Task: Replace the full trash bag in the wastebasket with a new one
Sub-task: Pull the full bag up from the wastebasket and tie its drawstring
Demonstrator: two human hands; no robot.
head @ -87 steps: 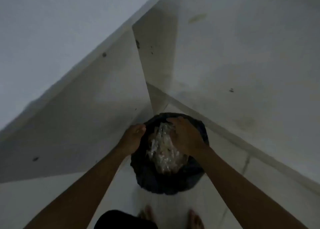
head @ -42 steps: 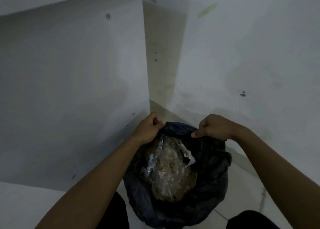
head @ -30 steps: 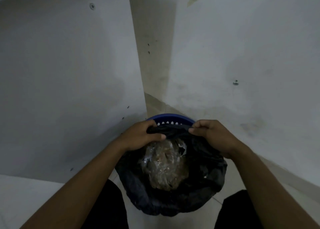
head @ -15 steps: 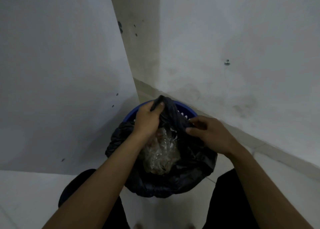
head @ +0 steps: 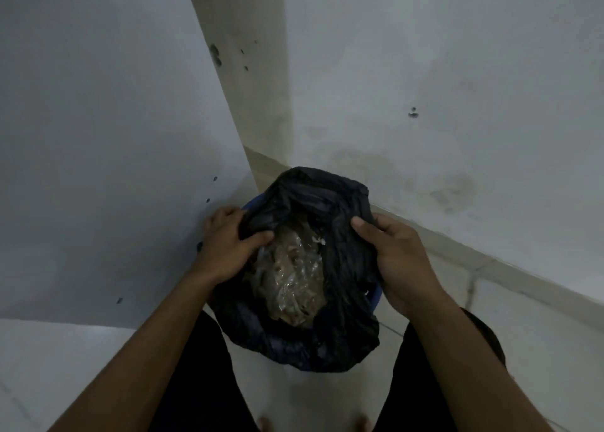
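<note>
Head view: black trash bag (head: 346,327) sits in the blue wastebasket (head: 376,296) on the floor, in a wall corner. Left hand (head: 228,245) and right hand (head: 398,261) each have a grip pinching the bunched bag rim on opposite sides. The film is thin, soft and probably slippery. The load of clear plastic waste (head: 291,278) looks light. Best hold is the gathered rim.

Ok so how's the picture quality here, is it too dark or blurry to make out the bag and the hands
Head view: dim, flat, bluish light, no hard shadows; only a faint sheen on the clear crumpled plastic rubbish inside the black plastic trash bag; head view's wide lens makes the white walls lean outward; left hand and right hand read clearly, the blue wastebasket rim barely shows.
</note>
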